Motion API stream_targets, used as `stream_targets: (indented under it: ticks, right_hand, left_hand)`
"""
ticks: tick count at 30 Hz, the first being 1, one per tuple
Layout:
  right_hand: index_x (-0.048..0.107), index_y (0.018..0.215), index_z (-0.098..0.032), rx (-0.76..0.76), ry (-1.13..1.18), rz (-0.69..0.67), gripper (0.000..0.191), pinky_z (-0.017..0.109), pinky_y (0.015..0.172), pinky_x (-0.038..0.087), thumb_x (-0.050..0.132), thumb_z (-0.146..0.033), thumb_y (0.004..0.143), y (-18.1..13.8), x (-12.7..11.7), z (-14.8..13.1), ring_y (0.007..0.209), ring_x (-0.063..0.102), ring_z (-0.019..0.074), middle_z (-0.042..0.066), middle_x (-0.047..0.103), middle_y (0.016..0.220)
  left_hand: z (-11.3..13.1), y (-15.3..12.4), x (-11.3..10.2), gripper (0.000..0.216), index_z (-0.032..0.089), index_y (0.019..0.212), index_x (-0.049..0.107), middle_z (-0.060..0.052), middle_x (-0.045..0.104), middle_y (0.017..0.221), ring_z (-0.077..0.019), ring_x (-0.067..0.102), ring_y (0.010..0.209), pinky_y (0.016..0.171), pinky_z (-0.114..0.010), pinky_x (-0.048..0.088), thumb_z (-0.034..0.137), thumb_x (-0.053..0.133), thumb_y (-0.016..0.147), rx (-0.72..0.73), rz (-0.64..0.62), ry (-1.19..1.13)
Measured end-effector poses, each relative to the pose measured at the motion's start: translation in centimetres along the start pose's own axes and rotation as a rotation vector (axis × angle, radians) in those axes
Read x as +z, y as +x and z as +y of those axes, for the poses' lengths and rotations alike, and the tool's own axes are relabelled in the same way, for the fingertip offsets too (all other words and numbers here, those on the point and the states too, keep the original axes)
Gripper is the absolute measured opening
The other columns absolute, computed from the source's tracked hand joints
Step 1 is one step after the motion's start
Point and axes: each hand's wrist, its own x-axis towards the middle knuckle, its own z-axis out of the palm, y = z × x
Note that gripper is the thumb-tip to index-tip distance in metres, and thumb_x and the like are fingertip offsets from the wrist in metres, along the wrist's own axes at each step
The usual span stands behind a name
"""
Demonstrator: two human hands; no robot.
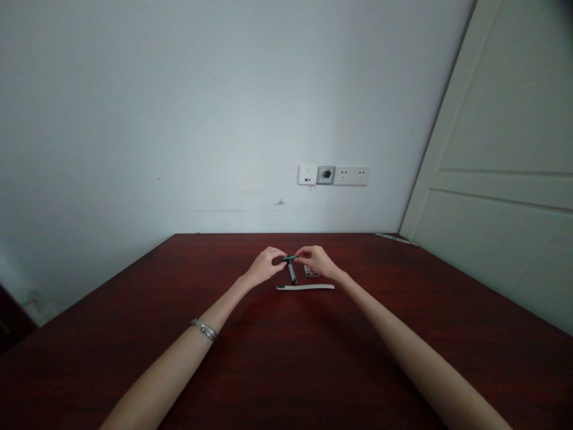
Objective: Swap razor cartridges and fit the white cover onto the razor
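Observation:
Both my arms reach out over a dark red wooden table (286, 358). My left hand (265, 266) and my right hand (319, 260) meet at the middle, fingers pinched on the two ends of a small dark razor (290, 264) whose handle hangs down toward the table. A long white strip (305, 287) lies flat just in front of the hands. A small clear object (310, 273) sits under my right hand, partly hidden. A silver bracelet (205, 329) is on my left wrist.
The table's far edge meets a white wall with a row of sockets (333, 175). A white door (505, 179) stands at the right. A thin flat item (394, 237) lies at the table's far right corner.

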Motion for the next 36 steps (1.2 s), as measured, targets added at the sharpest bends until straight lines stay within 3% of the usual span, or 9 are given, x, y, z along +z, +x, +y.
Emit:
stream_targets:
  ticks: [4, 12, 23, 36]
  right_hand:
    - [0.066, 0.083, -0.011, 0.094, -0.053, 0.040, 0.023, 0.014, 0.031, 0.036, 0.061, -0.031, 0.072, 0.0, -1.8, 2.5, 0.038, 0.044, 0.0043, 0.001, 0.060, 0.060]
    - [0.068, 0.080, -0.011, 0.199, -0.123, -0.074, 0.022, 0.015, 0.033, 0.039, 0.063, -0.029, 0.068, -0.6, -2.9, 6.8, 0.044, 0.046, 0.0062, 0.002, 0.061, 0.062]
    - [0.069, 0.080, -0.012, 0.223, -0.150, -0.090, 0.020, 0.013, 0.031, 0.037, 0.066, -0.028, 0.067, -0.5, -2.7, 7.5, 0.040, 0.043, 0.0050, -0.001, 0.057, 0.055]
    - [0.069, 0.080, -0.012, 0.180, -0.147, -0.085, 0.024, 0.015, 0.033, 0.037, 0.062, -0.032, 0.069, -0.6, -2.9, 7.1, 0.044, 0.046, 0.0073, 0.002, 0.061, 0.061]
  left_hand:
    - [-1.5, -0.8, 0.0, 0.025, 0.018, 0.100, 0.065, -0.007, 0.065, 0.103, -0.0195, 0.057, 0.098, 0.091, -0.035, 0.042, 0.028, 0.056, 0.078, -0.130, 0.064, -0.012]
    - [-4.4, -2.2, -0.5, 0.024, 0.016, 0.093, 0.066, -0.008, 0.068, 0.097, -0.0195, 0.062, 0.092, 0.083, -0.033, 0.048, 0.030, 0.052, 0.079, -0.317, 0.111, -0.083]
    - [-4.0, -2.2, -0.4, 0.023, 0.017, 0.090, 0.067, -0.007, 0.069, 0.094, -0.0192, 0.063, 0.087, 0.082, -0.033, 0.048, 0.031, 0.053, 0.078, -0.326, 0.089, -0.126]
    - [-4.1, -2.4, -0.3, 0.023, 0.017, 0.089, 0.068, -0.007, 0.069, 0.093, -0.0193, 0.063, 0.086, 0.082, -0.034, 0.049, 0.031, 0.053, 0.077, -0.330, 0.064, -0.123]
